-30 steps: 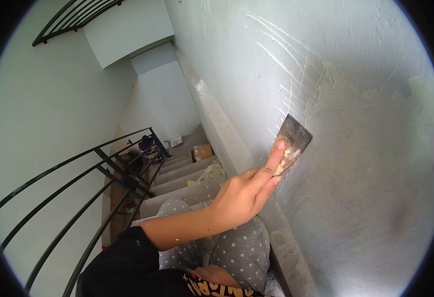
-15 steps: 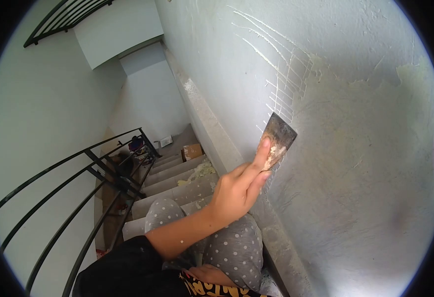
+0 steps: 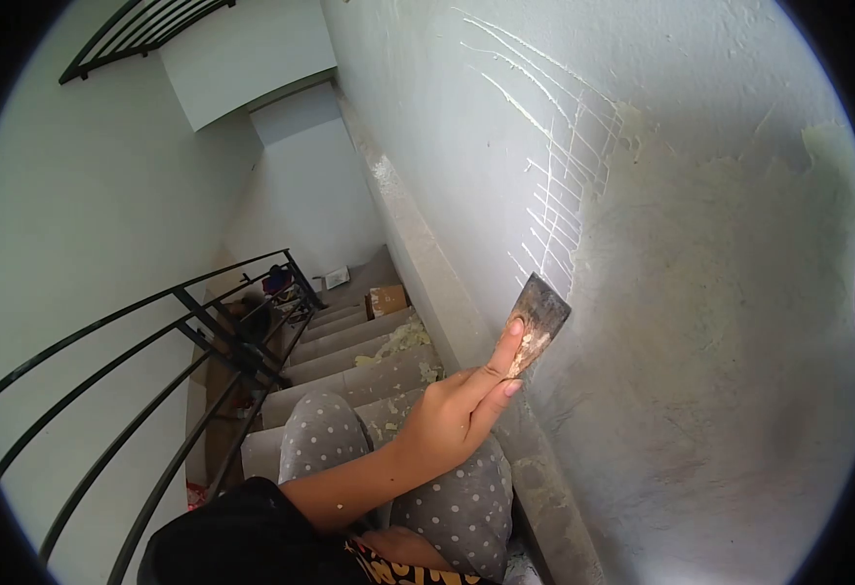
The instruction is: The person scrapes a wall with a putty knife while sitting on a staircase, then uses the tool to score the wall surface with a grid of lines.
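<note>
My left hand point(image 3: 457, 414) is closed round a scraper point(image 3: 541, 317) with a wide dark blade and pale residue near the grip. One finger lies extended along the blade. The blade's far edge is at the lower end of raised white criss-cross lines point(image 3: 559, 195) on the grey wall point(image 3: 427, 127). Right of those lines is a large smoothed, darker patch point(image 3: 691, 292) with a rough upper edge. A strip of bare skin shows at my lap below the forearm, but no right-hand fingers are visible.
Concrete stairs point(image 3: 339, 343) descend ahead, with pale crumbs point(image 3: 405, 338) on them and a cardboard box point(image 3: 386, 300) lower down. A black metal railing point(image 3: 96, 327) runs along the left. My dotted trouser knees point(image 3: 325, 429) are below the arm. A ledge point(image 3: 427, 253) follows the wall.
My left hand and the scraper have moved down along the wall. More white lines show above the blade. The view has shifted slightly.
</note>
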Demonstrator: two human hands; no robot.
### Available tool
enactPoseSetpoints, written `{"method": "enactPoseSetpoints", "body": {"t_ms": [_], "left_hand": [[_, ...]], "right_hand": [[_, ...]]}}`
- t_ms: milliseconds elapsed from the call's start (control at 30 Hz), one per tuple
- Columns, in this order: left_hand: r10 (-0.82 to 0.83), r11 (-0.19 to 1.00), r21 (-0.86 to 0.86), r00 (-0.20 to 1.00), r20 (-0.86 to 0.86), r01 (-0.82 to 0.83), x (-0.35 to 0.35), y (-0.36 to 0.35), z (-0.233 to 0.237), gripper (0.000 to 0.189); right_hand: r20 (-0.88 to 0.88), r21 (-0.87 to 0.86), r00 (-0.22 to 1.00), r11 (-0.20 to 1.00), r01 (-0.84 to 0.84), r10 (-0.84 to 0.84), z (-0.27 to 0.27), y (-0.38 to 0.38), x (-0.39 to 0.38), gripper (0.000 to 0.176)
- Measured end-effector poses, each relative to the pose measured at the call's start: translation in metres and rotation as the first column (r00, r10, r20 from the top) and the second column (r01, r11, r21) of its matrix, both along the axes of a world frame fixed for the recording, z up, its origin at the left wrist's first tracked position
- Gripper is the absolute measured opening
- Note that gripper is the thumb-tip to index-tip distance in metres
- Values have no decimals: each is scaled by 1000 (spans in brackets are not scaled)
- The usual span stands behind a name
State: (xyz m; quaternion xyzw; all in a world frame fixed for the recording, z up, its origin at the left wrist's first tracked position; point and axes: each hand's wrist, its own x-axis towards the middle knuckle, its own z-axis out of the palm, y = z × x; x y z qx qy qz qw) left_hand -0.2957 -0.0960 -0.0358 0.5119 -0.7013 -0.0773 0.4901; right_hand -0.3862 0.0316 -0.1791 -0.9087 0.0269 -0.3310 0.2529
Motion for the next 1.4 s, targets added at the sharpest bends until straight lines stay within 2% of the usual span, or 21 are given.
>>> {"method": "enactPoseSetpoints", "body": {"t_ms": [200,233,300,367,467,533,633,767,867,933,967,1000,1067,1133,1200,1233,1267,1300,1333,1367,1400], "left_hand": [[24,1000,-14,999,27,-23,-2,-3,-10,52],[12,997,-72,1000,4,-12,-5,-6,-11,51],[2,1000,17,999,-46,-1,-12,0,-8,51],[4,994,113,995,-98,7,-19,2,0,50],[-37,999,11,980,-198,40,-19,0,24,52],[35,986,164,991,-130,-14,-13,-1,47,54],[7,998,60,993,-115,0,-7,-6,28,54],[-49,998,37,986,-158,56,-4,3,14,53],[-158,977,94,948,-275,190,9,20,9,59],[-113,932,249,864,-490,263,21,32,12,70],[-103,892,326,843,-527,312,29,33,9,78],[-108,885,334,841,-530,323,33,37,13,78],[-53,790,389,684,-728,475,45,45,25,88],[-54,722,419,649,-759,550,59,46,21,92],[31,507,301,331,-943,808,61,39,-7,90],[61,409,276,276,-959,870,62,44,-5,87],[50,404,266,269,-962,876,64,49,0,87],[120,280,139,109,-987,950,67,56,7,89],[211,163,-8,-43,-976,987,69,62,12,91],[107,169,-41,-59,-993,985,69,64,15,97],[99,165,-55,-73,-992,985,74,65,13,97]], "right_hand": [[-19,50,1000,999,15,-14,8,3,-5,32],[-18,49,1000,999,23,-22,-29,17,6,32],[79,-200,996,978,58,-43,-131,57,42,43],[84,-193,996,979,58,-42,-125,51,40,43],[116,-161,993,987,21,-3,-104,36,32,43],[116,-141,993,990,-21,38,-86,32,21,43],[75,-142,995,988,-60,71,-55,12,11,43],[27,-156,997,985,-70,75,-11,-11,5,43],[-27,-109,995,989,-103,101,42,-24,-6,41],[-45,-54,991,990,-128,126,59,-25,-10,39],[179,20,983,999,25,-29,61,-20,-9,40],[380,128,904,979,159,-196,63,-14,-8,42],[434,100,821,925,365,-371,73,-14,-15,62],[430,-23,766,842,538,-478,99,-26,-26,58],[433,30,710,797,604,-555,126,-38,-29,59],[413,-58,731,785,617,-544,130,-47,-26,60],[391,-151,752,769,621,-530,135,-55,-23,62],[389,-165,752,763,625,-532,146,-61,-21,62],[164,-254,816,776,577,-554,157,-64,-19,68],[-73,-326,825,795,512,-561,166,-65,-15,75],[-80,-339,822,791,510,-564,170,-65,-10,75]]}}
